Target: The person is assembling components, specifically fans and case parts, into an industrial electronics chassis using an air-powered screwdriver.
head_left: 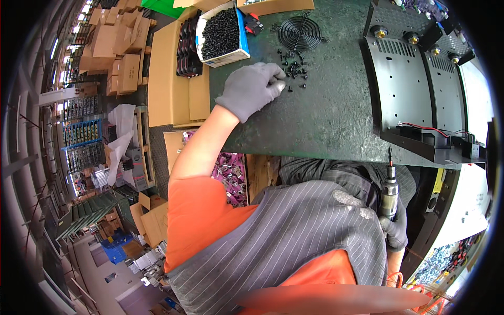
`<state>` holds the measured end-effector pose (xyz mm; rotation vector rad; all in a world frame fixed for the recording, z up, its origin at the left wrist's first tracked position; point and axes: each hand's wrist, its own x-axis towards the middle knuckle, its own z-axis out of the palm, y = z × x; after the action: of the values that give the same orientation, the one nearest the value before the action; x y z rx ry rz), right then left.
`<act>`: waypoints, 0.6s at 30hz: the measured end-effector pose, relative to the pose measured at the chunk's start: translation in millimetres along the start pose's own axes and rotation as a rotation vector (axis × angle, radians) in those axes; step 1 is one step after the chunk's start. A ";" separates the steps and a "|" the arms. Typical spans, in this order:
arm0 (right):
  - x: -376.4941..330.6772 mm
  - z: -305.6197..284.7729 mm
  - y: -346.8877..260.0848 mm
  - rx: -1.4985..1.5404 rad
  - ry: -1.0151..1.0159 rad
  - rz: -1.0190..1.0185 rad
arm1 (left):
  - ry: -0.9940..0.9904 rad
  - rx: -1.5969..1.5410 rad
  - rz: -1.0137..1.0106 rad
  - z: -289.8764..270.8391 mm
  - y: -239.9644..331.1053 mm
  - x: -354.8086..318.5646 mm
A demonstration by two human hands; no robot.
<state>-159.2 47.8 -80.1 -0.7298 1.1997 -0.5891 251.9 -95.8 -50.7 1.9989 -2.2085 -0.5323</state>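
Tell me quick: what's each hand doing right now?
Left hand: gloved, fingers curled, fingertips at the loose black screws on the bench; a grip cannot be told.
Right hand: closed around the power screwdriver, held bit-up below the bench edge.

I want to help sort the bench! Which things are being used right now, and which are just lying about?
In use:
left hand, picking at the loose black screws
right hand, holding the power screwdriver

Lying about:
box of black screws
round wire fan guard
black metal chassis
cardboard boxes
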 end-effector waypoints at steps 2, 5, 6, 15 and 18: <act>-1.2 -4.7 -0.3 -0.024 -0.034 0.054 | 0.033 0.136 0.063 2.7 2.1 -4.2; 0.5 -2.8 -1.3 -0.028 -0.016 0.030 | 0.007 0.426 0.071 7.3 17.3 -3.6; 0.8 -2.4 -1.7 -0.030 -0.016 0.029 | -0.058 0.576 0.031 7.8 21.4 -1.1; 1.7 1.0 -3.6 0.100 -0.039 0.035 | -0.384 -1.480 -0.109 -12.1 -12.3 16.6; -0.3 -8.9 6.9 0.053 -0.017 0.042 | -0.527 -2.072 0.142 -14.3 -1.2 20.9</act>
<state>-167.7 50.8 -86.9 -0.6625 1.1768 -0.5771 255.0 -119.0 -40.8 0.4628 -0.6227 -2.0900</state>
